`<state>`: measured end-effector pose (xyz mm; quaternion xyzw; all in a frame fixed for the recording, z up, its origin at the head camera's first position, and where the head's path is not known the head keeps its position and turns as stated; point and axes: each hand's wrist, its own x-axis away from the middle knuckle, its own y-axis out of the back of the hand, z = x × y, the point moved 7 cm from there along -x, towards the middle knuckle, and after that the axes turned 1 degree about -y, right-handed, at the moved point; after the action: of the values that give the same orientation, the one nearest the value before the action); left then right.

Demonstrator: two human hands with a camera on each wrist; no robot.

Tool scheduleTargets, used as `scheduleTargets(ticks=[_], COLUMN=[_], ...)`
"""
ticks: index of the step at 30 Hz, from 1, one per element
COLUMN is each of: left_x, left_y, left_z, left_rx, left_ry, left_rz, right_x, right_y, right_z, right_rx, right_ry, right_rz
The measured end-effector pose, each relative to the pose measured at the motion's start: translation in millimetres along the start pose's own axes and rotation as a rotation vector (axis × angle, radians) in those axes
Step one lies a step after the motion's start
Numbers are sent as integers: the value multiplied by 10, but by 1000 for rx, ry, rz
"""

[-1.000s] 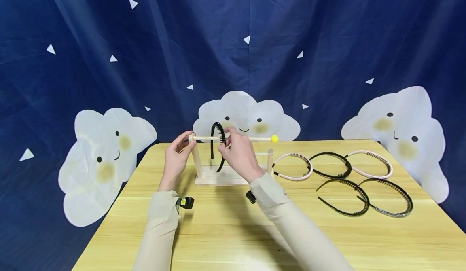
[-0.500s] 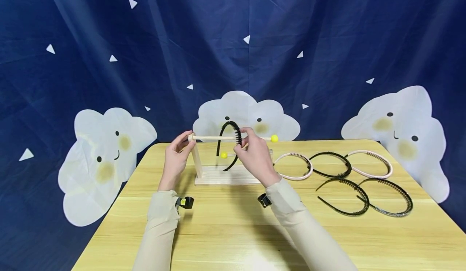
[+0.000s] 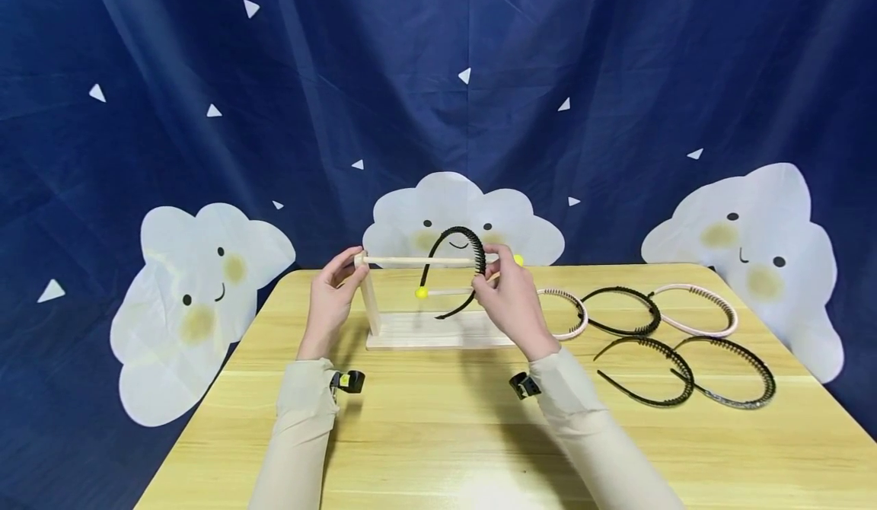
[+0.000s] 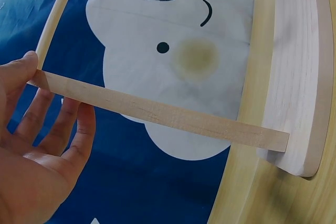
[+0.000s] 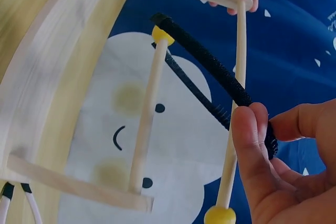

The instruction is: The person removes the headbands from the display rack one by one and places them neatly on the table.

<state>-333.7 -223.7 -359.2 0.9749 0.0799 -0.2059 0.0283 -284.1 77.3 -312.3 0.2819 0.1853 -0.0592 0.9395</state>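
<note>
A wooden stand has two posts, each with a rod tipped by a yellow ball. My left hand grips the top of the left post, thumb on one side and fingers on the other. With thumb and fingers, my right hand pinches a black toothed headband. The headband straddles the upper rod, its two ends hanging down on either side near the ball of the lower rod. In the head view my right hand hides the right post and part of the upper rod.
Right of the stand lie several headbands on the wooden table: a pink one partly behind my right hand, another pink one, and black ones such as this nearest one. A blue cloud-print curtain hangs behind the table.
My right hand has slid the black headband rightward along the upper rod, toward its yellow ball. The left hand has stayed on the left post.
</note>
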Motion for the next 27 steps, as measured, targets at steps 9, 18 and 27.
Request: scheduleTargets(ticks=[9,18,27], left_x=[100,3,17], left_y=[-75,-26,-16], left_z=[-272,-12,-23], left_rx=[-19,10,-3], left_ry=[30,25,23], left_rz=[22,10,6], right_x=[67,175,288], right_y=[188,382,481], right_z=[-161,-424,-647], right_rx=[-75,-59,-75], right_ry=[-60,-123,-195], right_rz=[28,6,8])
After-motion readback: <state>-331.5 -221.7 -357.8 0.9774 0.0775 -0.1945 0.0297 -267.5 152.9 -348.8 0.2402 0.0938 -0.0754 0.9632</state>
